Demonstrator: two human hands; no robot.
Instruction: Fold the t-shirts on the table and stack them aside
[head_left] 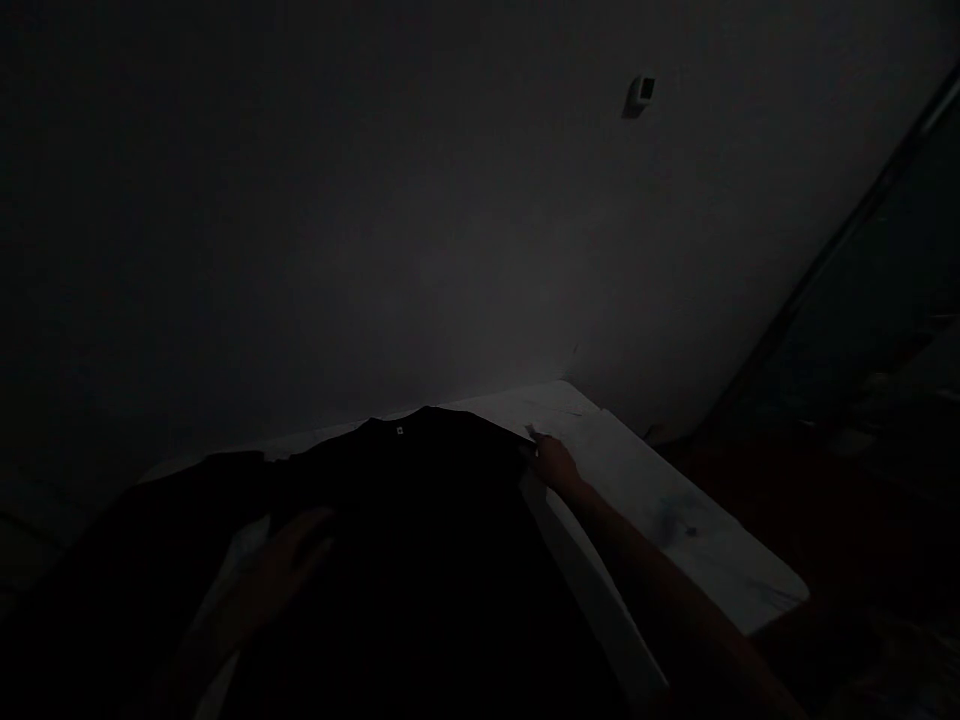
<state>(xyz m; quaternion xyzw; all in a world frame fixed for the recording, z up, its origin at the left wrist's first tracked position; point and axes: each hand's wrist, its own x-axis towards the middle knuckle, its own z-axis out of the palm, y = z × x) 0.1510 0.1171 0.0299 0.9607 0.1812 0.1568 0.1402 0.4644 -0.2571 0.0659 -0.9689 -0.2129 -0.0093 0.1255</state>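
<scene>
A black T-shirt (pixel 397 530) lies spread over a white table top (pixel 675 510), with a small white label (pixel 400 430) at its collar. My left hand (pixel 277 570) rests on the shirt's front, fingers apart, and is dim against the dark cloth. My right hand (pixel 555 463) reaches far across to the shirt's upper right edge. Its fingertips touch the cloth there, but the dim light hides whether they pinch it.
A pale wall (pixel 375 220) rises behind the table, with a small square fixture (pixel 643 90) high on it. Dark grey smudges mark the table's right end. A dark door or window frame (pixel 840 260) runs along the right side.
</scene>
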